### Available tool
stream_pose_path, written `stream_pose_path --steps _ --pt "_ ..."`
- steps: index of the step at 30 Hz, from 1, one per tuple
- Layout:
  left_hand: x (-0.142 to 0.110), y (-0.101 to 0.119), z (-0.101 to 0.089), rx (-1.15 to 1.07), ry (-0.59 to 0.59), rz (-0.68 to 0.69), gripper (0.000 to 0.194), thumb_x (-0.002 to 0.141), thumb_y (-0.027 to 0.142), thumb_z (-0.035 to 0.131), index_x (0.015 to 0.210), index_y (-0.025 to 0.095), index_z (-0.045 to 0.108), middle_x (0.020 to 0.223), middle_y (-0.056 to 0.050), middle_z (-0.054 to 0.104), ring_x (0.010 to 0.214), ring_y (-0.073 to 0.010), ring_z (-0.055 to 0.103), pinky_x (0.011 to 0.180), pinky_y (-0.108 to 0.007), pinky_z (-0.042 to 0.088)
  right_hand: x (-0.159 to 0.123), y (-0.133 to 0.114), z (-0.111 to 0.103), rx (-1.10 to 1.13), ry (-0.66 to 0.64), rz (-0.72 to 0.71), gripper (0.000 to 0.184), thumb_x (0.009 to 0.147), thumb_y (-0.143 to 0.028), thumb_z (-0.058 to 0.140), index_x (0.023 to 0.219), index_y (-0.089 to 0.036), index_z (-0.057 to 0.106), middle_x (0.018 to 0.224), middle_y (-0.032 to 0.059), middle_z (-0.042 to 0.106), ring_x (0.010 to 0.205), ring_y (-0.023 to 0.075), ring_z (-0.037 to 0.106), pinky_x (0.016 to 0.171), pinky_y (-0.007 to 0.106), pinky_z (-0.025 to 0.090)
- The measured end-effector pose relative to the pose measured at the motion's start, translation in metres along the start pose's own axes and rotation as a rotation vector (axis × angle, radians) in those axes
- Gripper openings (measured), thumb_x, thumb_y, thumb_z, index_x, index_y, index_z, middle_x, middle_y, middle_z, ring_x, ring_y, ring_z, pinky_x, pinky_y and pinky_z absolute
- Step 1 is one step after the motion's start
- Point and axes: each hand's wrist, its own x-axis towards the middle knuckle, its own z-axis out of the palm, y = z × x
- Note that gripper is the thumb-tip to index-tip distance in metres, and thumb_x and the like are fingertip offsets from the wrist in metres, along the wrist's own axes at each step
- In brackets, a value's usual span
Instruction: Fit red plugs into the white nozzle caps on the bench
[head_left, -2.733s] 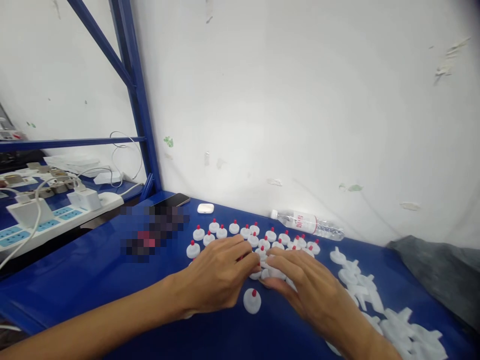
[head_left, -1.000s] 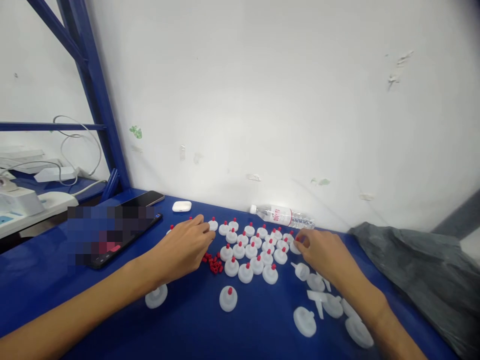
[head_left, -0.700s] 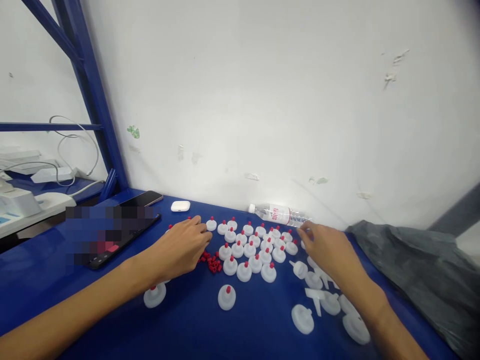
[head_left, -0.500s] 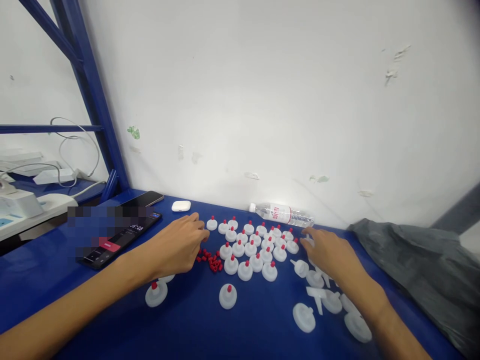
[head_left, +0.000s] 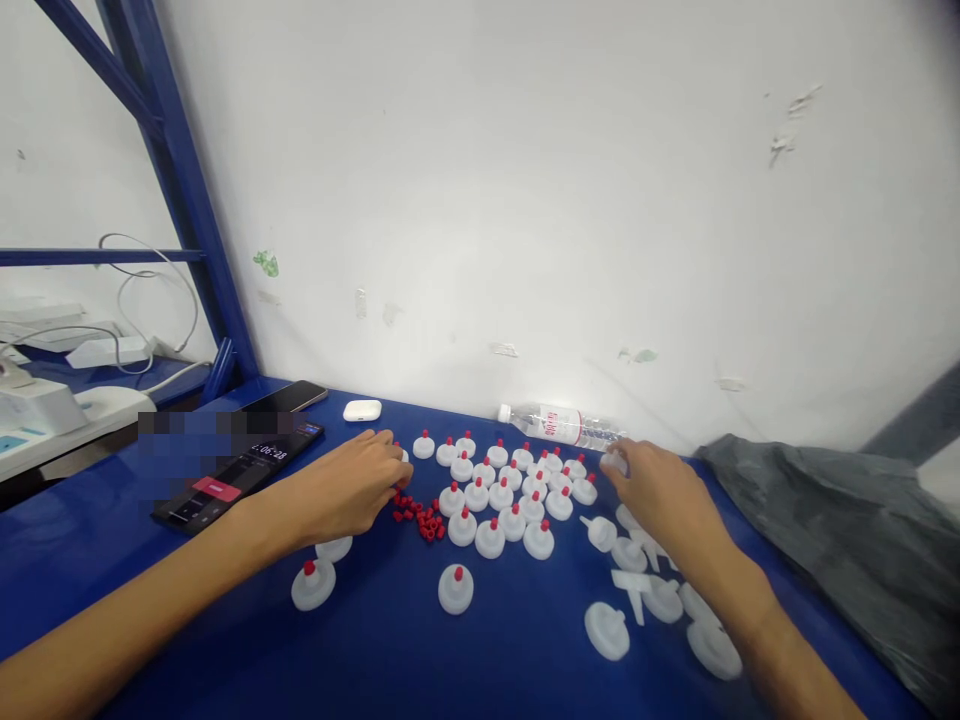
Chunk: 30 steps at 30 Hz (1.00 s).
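My left hand [head_left: 364,485] is closed, with its fingertips at the left edge of a pile of small red caps [head_left: 427,524]. What its fingers hold, if anything, is hidden. Just behind those fingers, a red-tipped white lid [head_left: 400,453] partly shows. My right hand [head_left: 664,495] pinches a white nozzle lid [head_left: 615,461] near the bottle. Below it lie several loose white lids [head_left: 607,631] without red tips, partly covered by the forearm. Between the hands stand several white lids with red caps on their nozzles [head_left: 490,539], and one stands apart nearer me [head_left: 456,590].
A clear plastic bottle [head_left: 562,425] lies along the wall. A white earbud case [head_left: 362,410] and two phones, one with a lit timer [head_left: 247,470], are at left. A dark grey plastic bag [head_left: 817,540] covers the right side. A blue metal frame [head_left: 195,200] rises at left.
My left hand has shifted slightly left, and a red-tipped lid now shows behind its fingers. My right hand has moved up slightly, with the white lid now plainer between its fingers.
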Motion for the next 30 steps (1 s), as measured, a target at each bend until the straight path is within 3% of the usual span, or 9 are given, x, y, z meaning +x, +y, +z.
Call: stream_pose_path --steps 5,9,17,21,26,30 --pt "0.003 -0.001 0.001 -0.018 0.076 0.018 0.023 0.093 0.002 0.065 0.080 0.021 0.068 0.079 -0.003 0.070 0.076 -0.0240 0.062 0.072 -0.036 0.042 -0.002 -0.012 -0.004 0.100 0.153 -0.024 0.033 0.106 -0.032 0.048 0.126 -0.015 0.069 0.119 0.0158 0.074 0.095 0.0336 0.074 0.080 0.045 0.057" --pt "0.005 0.005 -0.004 -0.064 0.238 -0.001 0.019 0.097 0.005 0.058 0.090 0.020 0.068 0.083 -0.005 0.071 0.077 -0.0254 0.061 0.077 -0.039 0.045 -0.005 -0.024 -0.010 0.218 0.244 -0.114 0.033 0.108 -0.041 0.047 0.125 -0.019 0.066 0.114 0.0126 0.076 0.099 0.0319 0.076 0.081 0.043 0.060" --pt "0.005 0.031 -0.007 -0.416 0.584 0.011 0.010 0.104 0.022 0.060 0.104 0.024 0.070 0.095 -0.002 0.078 0.085 -0.0211 0.069 0.080 -0.037 0.055 -0.033 -0.073 -0.019 0.321 0.316 -0.618 0.030 0.110 -0.035 0.053 0.134 -0.020 0.065 0.123 0.0118 0.073 0.111 0.0293 0.071 0.098 0.046 0.058" --pt "0.005 0.043 -0.005 -0.554 0.612 0.067 0.010 0.104 0.023 0.063 0.107 0.026 0.072 0.097 0.001 0.082 0.088 -0.0192 0.073 0.083 -0.036 0.057 -0.044 -0.090 -0.018 0.301 0.396 -0.790 0.030 0.108 -0.031 0.060 0.133 -0.016 0.064 0.116 0.0114 0.074 0.105 0.0301 0.070 0.096 0.051 0.057" --pt "0.004 0.051 -0.003 -0.628 0.594 0.104 0.012 0.104 0.021 0.063 0.109 0.027 0.072 0.099 0.001 0.082 0.088 -0.0190 0.074 0.085 -0.036 0.058 -0.048 -0.099 -0.023 0.347 0.470 -0.858 0.025 0.107 -0.030 0.064 0.127 -0.014 0.066 0.107 0.0089 0.074 0.092 0.0270 0.068 0.089 0.047 0.055" --pt "0.002 0.054 -0.001 -0.649 0.602 0.103 0.010 0.106 0.026 0.062 0.108 0.028 0.072 0.095 0.002 0.081 0.086 -0.0179 0.074 0.080 -0.033 0.060 -0.049 -0.101 -0.024 0.358 0.503 -0.853 0.024 0.108 -0.027 0.063 0.127 -0.013 0.065 0.107 0.0097 0.074 0.094 0.0260 0.069 0.087 0.043 0.055"
